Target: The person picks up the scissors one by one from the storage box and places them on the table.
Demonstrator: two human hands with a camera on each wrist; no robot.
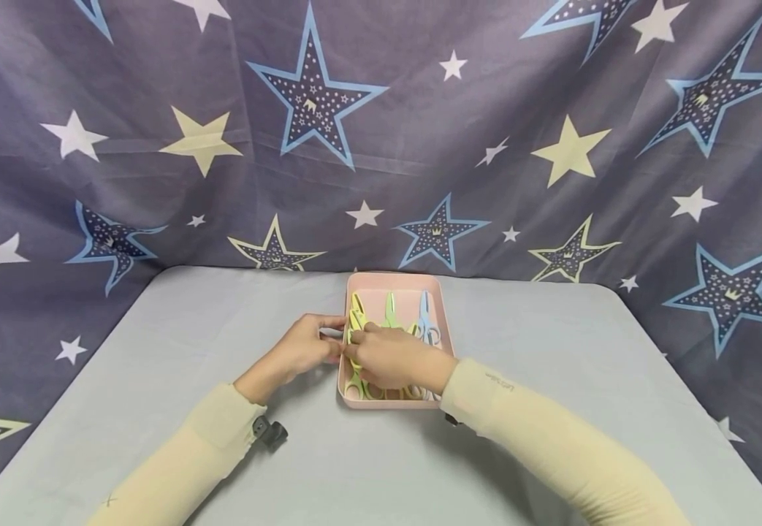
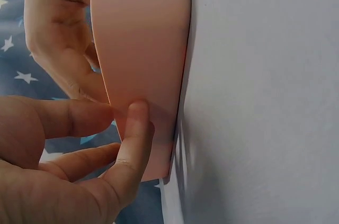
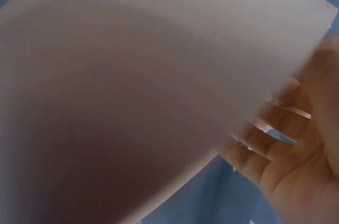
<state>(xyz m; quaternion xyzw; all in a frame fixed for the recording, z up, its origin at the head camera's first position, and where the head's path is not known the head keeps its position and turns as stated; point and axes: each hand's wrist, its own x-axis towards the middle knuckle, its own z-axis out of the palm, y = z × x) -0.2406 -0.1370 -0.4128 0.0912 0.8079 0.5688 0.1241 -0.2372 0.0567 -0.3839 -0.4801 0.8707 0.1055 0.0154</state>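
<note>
A shallow pink tray (image 1: 394, 282) holds several pairs of scissors. Along its left side lie yellow scissors (image 1: 357, 314), green scissors (image 1: 390, 303) are in the middle and light blue scissors (image 1: 425, 314) at the right. My left hand (image 1: 302, 347) pinches the tray's left wall; in the left wrist view one finger (image 2: 139, 115) presses the outer face while others meet the rim. My right hand (image 1: 397, 358) reaches into the tray, its fingers over the yellow scissors, hiding their handles. In the right wrist view the tray wall (image 3: 132, 75) covers the right fingertips.
More scissor handles, including green ones (image 1: 356, 387), show at the tray's near end. The tray stands on a pale grey table (image 1: 367, 467), near its back edge. Behind hangs a dark cloth (image 1: 407, 131) printed with stars.
</note>
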